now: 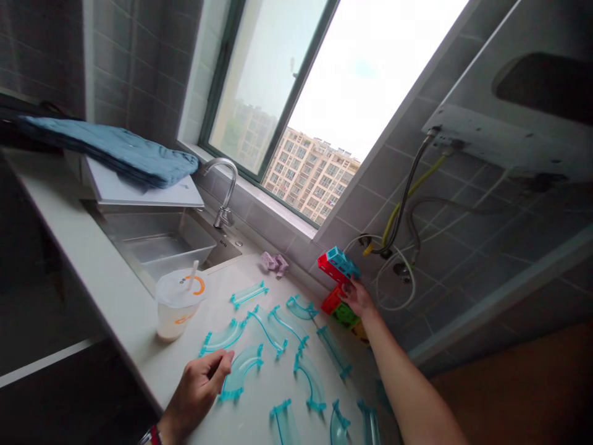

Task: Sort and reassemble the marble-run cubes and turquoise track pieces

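Note:
My right hand (359, 300) reaches to the back of the counter, its fingers closed on the near end of a blue and red toy block piece (338, 264). Just below it sit a red block (332, 300), a green block (345, 315) and a yellow block (359, 331), partly hidden by my hand and forearm. My left hand (199, 386) hovers at the front edge, fingers curled in and nothing visible in them. Right beside it lies a curved clear teal track piece (241, 372). Several more teal track pieces (267, 332), straight and curved, are spread over the white counter (252, 420).
A lidded drink cup with a straw (178, 306) stands left, near the sink (157, 238) and faucet (226, 191). Small purple pieces (274, 264) lie by the wall. Folded blue cloth (111, 148) rests on a white box (143, 185). Hoses (403, 204) hang at right.

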Available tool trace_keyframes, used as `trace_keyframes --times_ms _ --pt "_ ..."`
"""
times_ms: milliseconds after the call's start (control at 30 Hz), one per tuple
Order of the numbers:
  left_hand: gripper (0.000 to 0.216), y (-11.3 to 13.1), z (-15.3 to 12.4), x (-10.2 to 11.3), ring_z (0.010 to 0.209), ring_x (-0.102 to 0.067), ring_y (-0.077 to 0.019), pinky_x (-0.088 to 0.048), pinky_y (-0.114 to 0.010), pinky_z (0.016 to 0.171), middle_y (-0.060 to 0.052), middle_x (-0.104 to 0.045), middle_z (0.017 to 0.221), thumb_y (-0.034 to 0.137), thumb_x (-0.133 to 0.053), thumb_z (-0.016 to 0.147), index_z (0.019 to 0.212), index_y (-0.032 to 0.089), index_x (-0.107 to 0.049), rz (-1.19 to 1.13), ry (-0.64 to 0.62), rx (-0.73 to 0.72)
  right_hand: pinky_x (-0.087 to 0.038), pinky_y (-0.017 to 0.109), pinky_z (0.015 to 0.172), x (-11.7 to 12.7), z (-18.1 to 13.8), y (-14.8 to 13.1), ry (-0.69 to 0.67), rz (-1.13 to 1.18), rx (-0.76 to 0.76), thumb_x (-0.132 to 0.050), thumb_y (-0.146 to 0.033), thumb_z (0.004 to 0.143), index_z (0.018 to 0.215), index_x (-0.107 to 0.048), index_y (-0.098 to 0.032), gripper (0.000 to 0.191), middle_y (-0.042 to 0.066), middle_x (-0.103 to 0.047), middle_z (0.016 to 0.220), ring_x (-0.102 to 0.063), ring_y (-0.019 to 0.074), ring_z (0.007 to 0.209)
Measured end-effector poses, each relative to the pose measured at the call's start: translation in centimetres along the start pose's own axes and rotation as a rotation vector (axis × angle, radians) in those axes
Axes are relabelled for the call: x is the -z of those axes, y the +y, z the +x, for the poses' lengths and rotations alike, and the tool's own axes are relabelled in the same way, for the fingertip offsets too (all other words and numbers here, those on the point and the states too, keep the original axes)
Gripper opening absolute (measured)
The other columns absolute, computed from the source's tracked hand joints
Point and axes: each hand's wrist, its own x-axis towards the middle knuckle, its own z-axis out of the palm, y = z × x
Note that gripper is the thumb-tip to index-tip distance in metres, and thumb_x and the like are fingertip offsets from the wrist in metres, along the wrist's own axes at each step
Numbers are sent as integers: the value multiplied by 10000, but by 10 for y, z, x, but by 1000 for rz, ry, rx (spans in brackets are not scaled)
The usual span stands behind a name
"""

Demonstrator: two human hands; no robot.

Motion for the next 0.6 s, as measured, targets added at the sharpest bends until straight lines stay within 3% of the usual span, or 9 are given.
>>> trace_keyframes --times_ms 133,233,300,367,433,500,533,600 --pt "499 -4 -1 0 530 -473 -137 -418 -236 549 44 -450 543 561 -484 991 645 207 -548 -25 -16 16 -625 376 784 -32 -25 -3 -20 153 34 -672 -548 914 961 -666 -317 236 -20 -746 922 -680 167 755" --pt "477 -2 0 2 557 -498 -139 -430 -240 565 39 -485 587 575 -519 980 691 201 -582 -63 -28 7 -630 383 838 -64 -66 -1 -28 259 41 -741 -563 839 934 -664 -361 236 -57 -768 939 -668 148 696" --pt "414 3 2 5 617 -552 -154 -461 -243 578 19 -559 675 587 -579 952 817 199 -633 -129 -9 20 -635 399 849 -82 -109 7 -23 315 26 -766 -588 805 935 -669 -389 257 -67 -774 922 -672 147 669" --pt "407 11 -1 7 770 -648 -195 -537 -271 646 -45 -679 900 591 -647 917 1063 211 -647 -242 -4 50 -640 435 851 -97 -163 21 -24 351 2 -783 -618 781 955 -687 -429 275 -63 -787 963 -707 166 717" --pt "584 21 -13 4 1022 -695 -270 -602 -341 771 -134 -697 1213 603 -740 846 1277 239 -589 -374 -44 62 -638 463 871 -108 -222 39 -30 438 -63 -785 -640 779 976 -702 -481 266 -65 -792 1061 -747 181 839" --pt "759 32 -34 -4 1233 -648 -344 -607 -412 905 -172 -643 1400 604 -833 753 1373 263 -559 -492 -87 60 -642 482 840 -117 -279 58 -56 494 -165 -781 -698 748 1010 -698 -522 326 -75 -792 1103 -762 202 937" --pt "821 38 -48 -9 1287 -624 -369 -595 -435 960 -169 -644 1420 595 -872 708 1396 270 -562 -545 -88 71 -643 483 798 -122 -305 65 -87 475 -217 -807 -705 715 1029 -707 -484 397 -48 -802 1061 -770 229 936" --pt "754 47 -77 -21 1263 -656 -383 -592 -470 993 -146 -708 1352 591 -833 769 1407 275 -583 -676 -18 173 -636 463 756 -132 -348 75 -174 343 -267 -815 -670 763 1120 -717 -335 500 50 -800 994 -774 300 976"
